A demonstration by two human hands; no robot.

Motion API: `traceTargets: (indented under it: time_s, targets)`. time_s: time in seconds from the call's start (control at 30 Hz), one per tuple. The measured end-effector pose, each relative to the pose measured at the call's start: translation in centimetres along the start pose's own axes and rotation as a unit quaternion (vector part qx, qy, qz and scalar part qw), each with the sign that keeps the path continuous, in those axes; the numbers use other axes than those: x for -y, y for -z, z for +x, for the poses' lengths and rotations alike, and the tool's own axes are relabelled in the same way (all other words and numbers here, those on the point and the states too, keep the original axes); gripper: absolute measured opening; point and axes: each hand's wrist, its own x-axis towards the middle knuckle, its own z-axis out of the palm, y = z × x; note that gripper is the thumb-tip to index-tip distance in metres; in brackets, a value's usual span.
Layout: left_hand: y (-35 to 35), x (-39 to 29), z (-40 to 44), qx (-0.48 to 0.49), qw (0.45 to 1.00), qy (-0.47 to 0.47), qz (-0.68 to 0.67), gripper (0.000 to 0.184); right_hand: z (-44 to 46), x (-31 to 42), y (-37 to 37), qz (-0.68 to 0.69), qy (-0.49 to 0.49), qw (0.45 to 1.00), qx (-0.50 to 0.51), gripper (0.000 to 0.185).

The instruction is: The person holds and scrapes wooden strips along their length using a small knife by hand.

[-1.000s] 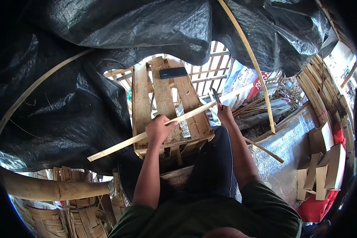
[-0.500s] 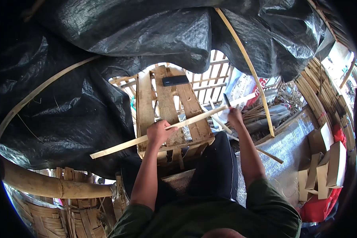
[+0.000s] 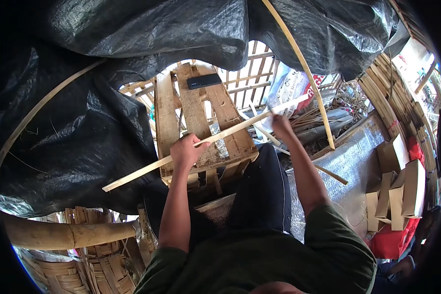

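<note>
A long pale bamboo strip (image 3: 240,128) slants across my lap, its right end raised. My left hand (image 3: 185,150) is closed around its middle, above the front of a slatted wooden crate (image 3: 167,117). Farther along the strip, my right hand (image 3: 282,127) grips a knife (image 3: 272,105), whose dark blade is smeared by motion and lies against or close to the strip. Whether the blade is cutting in, I cannot tell. A black phone (image 3: 204,81) rests on the far part of the crate.
Black plastic sheeting (image 3: 73,132) hangs ahead and left. A curved bamboo pole (image 3: 306,68) comes down beyond my right hand. Cardboard boxes (image 3: 410,191) stand on the right by a silvery mat (image 3: 348,161). A thick bamboo pole (image 3: 73,235) lies at lower left.
The view has shifted, so the scene sits higher and slightly left. My right hand and the knife have moved a little along the strip towards my left hand, which keeps its hold.
</note>
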Motion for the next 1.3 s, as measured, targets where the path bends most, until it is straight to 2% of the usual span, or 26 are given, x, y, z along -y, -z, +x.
traceTargets:
  time_s: [0.03, 0.07, 0.13, 0.17, 0.2, 0.27, 0.33, 0.4, 0.47, 0.53, 0.57, 0.6, 0.67, 0.7, 0.73, 0.8, 0.83, 0.93, 0.97, 1.0, 1.07, 1.1, 1.13, 1.23, 1.27, 1.3]
  targets:
    - [0.2, -0.1, 0.3, 0.001, 1.0, 0.004, 0.002, 0.05, -0.7, 1.1, -2.1, 0.06, -0.073, 0.995, 0.031, 0.046]
    - [0.2, -0.2, 0.5, 0.0, 1.0, 0.004, 0.002, 0.05, -3.3, 4.3, -0.7, 0.02, -0.022, 1.0, 0.007, 0.041]
    - [0.2, -0.2, 0.3, -0.003, 1.0, 0.003, 0.005, 0.049, -1.2, 3.3, 1.6, 0.005, -0.085, 0.991, 0.103, 0.044]
    - [0.2, -0.3, 0.3, -0.003, 1.0, 0.004, 0.004, 0.049, 0.9, 1.0, 1.5, 0.054, -0.117, 0.988, 0.082, 0.047]
    - [0.2, -0.3, 0.3, -0.005, 1.0, 0.001, 0.006, 0.049, 0.8, 0.6, 1.5, 0.04, -0.086, 0.995, -0.025, 0.047]
    - [0.2, -0.4, 0.1, -0.003, 1.0, -0.001, 0.009, 0.049, -1.0, 2.0, 0.4, -0.048, -0.01, 0.999, 0.009, 0.048]
    - [0.4, -0.4, 0.3, 0.005, 1.0, 0.007, 0.003, 0.049, -4.5, 5.7, -0.8, 0.003, -0.022, 0.989, 0.147, 0.049]
    - [0.3, -0.4, 0.4, 0.008, 1.0, 0.006, 0.012, 0.049, -3.3, 5.8, 0.5, -0.051, -0.037, 0.989, 0.137, 0.05]
    - [0.2, -0.4, 0.4, 0.008, 1.0, 0.007, 0.02, 0.049, -0.9, 2.8, 0.5, 0.051, -0.085, 0.995, 0.0, 0.052]
    - [0.2, -0.5, 0.3, 0.006, 1.0, 0.008, 0.023, 0.049, -1.2, 1.3, -0.9, -0.008, -0.014, 0.998, -0.063, 0.052]
    - [0.2, -0.6, 0.4, 0.008, 1.0, 0.007, 0.024, 0.049, -1.1, 1.6, -2.5, -0.181, 0.094, 0.979, -0.018, 0.051]
    - [0.3, -0.5, 0.5, 0.008, 1.0, 0.009, 0.023, 0.049, -1.0, 1.3, -2.4, -0.179, 0.093, 0.979, -0.018, 0.051]
    - [0.3, -0.3, 0.3, 0.015, 1.0, 0.012, 0.024, 0.049, -2.9, 3.7, -0.4, -0.048, 0.04, 0.997, 0.035, 0.052]
    - [0.2, -0.3, 0.5, 0.012, 1.0, 0.009, 0.021, 0.049, -1.5, 2.6, -0.1, -0.016, -0.043, 0.999, 0.019, 0.053]
    - [0.0, -0.3, 0.4, 0.009, 1.0, 0.009, 0.018, 0.05, -0.9, 2.5, 0.6, -0.035, -0.037, 0.998, -0.048, 0.052]
    - [-0.3, 0.0, 0.1, 0.004, 1.0, 0.002, 0.021, 0.048, -1.5, 2.2, -1.2, -0.053, 0.011, 0.995, -0.085, 0.041]
    - [-0.2, 0.0, 0.4, -0.01, 1.0, -0.01, 0.026, 0.046, -2.4, 2.9, -2.6, -0.107, 0.141, 0.982, -0.072, 0.04]
    - [-0.3, 0.0, 0.5, -0.004, 1.0, -0.005, 0.016, 0.046, -2.5, 4.2, -1.0, -0.046, 0.017, 0.998, 0.045, 0.043]
    - [-0.3, 0.1, 0.4, -0.002, 1.0, -0.004, 0.014, 0.046, -2.6, 5.6, 0.0, 0.018, -0.109, 0.993, 0.034, 0.047]
    - [-0.3, 0.0, 0.5, -0.003, 1.0, -0.003, 0.02, 0.046, -1.0, 3.4, -0.9, -0.03, -0.058, 0.998, -0.024, 0.049]
    - [-0.2, 0.0, 0.5, -0.001, 1.0, -0.004, 0.027, 0.046, -1.5, 2.7, -4.2, -0.081, 0.083, 0.993, -0.004, 0.052]
    - [-0.2, 0.1, 0.5, 0.0, 1.0, -0.001, 0.018, 0.046, -5.4, 8.7, -2.5, -0.028, -0.064, 0.991, 0.111, 0.05]
    - [-0.2, 0.1, 0.5, 0.003, 1.0, 0.003, 0.009, 0.047, -4.7, 8.5, -2.2, -0.028, -0.064, 0.992, 0.109, 0.05]
    - [0.3, -0.3, 0.5, 0.021, 1.0, 0.02, 0.008, 0.05, -1.3, 4.9, -0.7, -0.032, -0.054, 0.997, -0.041, 0.047]
    - [0.3, -0.3, 0.4, 0.022, 1.0, 0.02, 0.007, 0.05, -1.1, 3.7, -2.2, -0.033, -0.054, 0.997, -0.041, 0.047]
    - [0.4, -0.2, 0.4, 0.024, 0.999, 0.021, 0.004, 0.05, -1.3, 2.6, -4.1, -0.051, 0.038, 0.996, -0.062, 0.049]
